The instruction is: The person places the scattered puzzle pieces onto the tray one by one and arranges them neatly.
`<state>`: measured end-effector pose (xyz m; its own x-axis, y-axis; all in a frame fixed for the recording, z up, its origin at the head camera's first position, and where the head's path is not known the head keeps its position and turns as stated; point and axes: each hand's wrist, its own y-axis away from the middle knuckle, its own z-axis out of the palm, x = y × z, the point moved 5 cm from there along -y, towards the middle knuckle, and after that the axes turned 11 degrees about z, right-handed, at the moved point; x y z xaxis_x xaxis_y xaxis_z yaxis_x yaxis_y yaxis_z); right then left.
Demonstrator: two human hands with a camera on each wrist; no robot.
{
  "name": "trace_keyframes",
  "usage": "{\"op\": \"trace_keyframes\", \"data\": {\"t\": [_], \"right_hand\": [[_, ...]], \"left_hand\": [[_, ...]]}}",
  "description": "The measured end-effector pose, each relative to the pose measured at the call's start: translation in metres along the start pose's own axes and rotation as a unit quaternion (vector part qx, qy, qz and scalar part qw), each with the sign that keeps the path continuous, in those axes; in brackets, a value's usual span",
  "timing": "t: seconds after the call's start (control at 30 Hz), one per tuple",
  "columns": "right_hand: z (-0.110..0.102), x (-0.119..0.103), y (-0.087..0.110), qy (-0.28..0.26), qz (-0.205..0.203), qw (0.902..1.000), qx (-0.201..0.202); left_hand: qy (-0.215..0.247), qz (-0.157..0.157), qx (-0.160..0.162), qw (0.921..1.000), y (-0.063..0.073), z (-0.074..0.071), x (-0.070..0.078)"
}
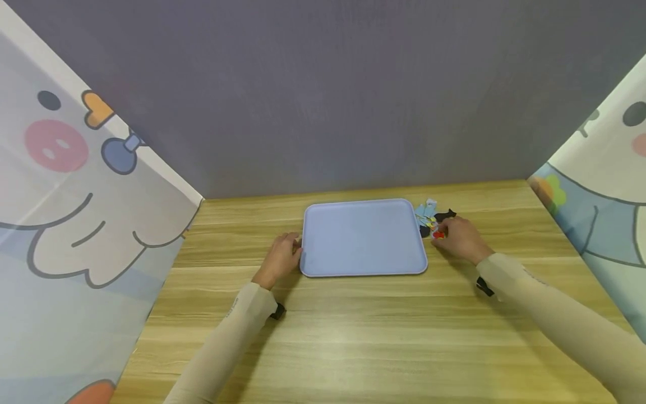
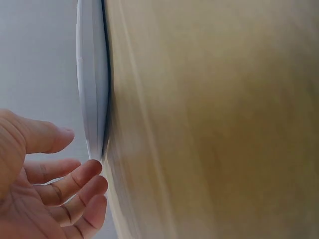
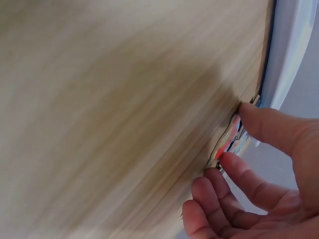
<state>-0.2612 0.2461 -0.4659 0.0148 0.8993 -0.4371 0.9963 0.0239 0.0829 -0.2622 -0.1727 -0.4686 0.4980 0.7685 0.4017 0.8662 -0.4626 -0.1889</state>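
Note:
A shallow pale blue tray (image 1: 363, 238) lies on the wooden table. Beside its left edge rests my left hand (image 1: 281, 257), fingers loosely bent and holding nothing; in the left wrist view the fingertips (image 2: 92, 169) come right up to the tray's corner. Off the tray's right edge, my right hand (image 1: 462, 240) has thumb and index finger at opposite ends of a small flat puzzle-like piece (image 3: 230, 136) with red on it, low over the table. Several flat light blue, black and yellow pieces (image 1: 429, 209) lie in a loose cluster just beyond these fingers.
A grey padded wall (image 1: 353, 101) rises behind the table's (image 1: 353, 336) far edge. Cartoon-printed panels (image 1: 101, 196) stand at the left and right sides. Black wrist straps (image 1: 484, 286) show under both sleeves.

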Motion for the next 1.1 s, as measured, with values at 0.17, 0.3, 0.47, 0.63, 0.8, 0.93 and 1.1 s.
{"op": "trace_keyframes", "data": {"t": [0.17,0.3,0.47,0.63,0.8,0.93,1.1], "right_hand": [[0.0,-0.002,-0.002,-0.002,0.005,1.0,-0.001],[0.0,-0.002,-0.003,0.0,0.01,0.9999,-0.002],[-0.003,-0.002,-0.001,-0.003,0.015,0.9999,-0.003],[-0.01,-0.005,0.003,-0.027,0.02,0.9994,-0.003],[-0.018,-0.014,0.006,-0.044,0.016,0.9989,0.008],[-0.025,-0.025,0.007,-0.049,-0.002,0.9985,0.023],[-0.029,-0.044,0.006,-0.046,-0.032,0.9979,0.034]], "left_hand": [[0.0,-0.007,-0.005,1.0,0.0,0.001,0.001],[-0.003,-0.009,-0.012,0.9999,0.0,0.002,0.003],[0.005,-0.007,-0.025,0.9996,-0.001,0.002,0.004],[0.014,-0.002,-0.028,0.9995,-0.001,0.003,0.003],[0.02,0.005,-0.029,0.9994,-0.001,0.004,0.002],[0.025,0.011,-0.029,0.9992,-0.001,0.004,0.001],[0.017,0.018,-0.03,0.9993,-0.003,0.004,0.003]]}}
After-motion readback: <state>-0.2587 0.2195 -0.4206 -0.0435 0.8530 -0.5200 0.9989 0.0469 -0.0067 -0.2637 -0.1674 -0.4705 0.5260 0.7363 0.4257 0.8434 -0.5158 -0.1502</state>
